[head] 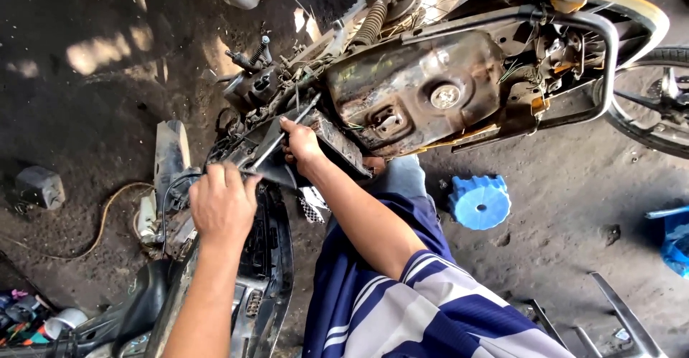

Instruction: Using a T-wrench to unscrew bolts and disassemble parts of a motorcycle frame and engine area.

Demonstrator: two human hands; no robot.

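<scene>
While two hands, left hand (222,204) and right hand (301,145), grip one motorcycle frame (413,85).

The bare, dark dirt floor (93,114) carries a stripped motorcycle (416,85), a blue toothed plastic disc (480,201) just beside it, a grey block (39,186) at left, a tan hose (100,222), and metal bars (617,322) at lower right.

A long, thin, grey metal tool (283,134) slants up toward the stripped motorcycle's frame. Under it a dark grey plastic body panel (269,168) lies tilted, wedged against the grimy frame.
</scene>
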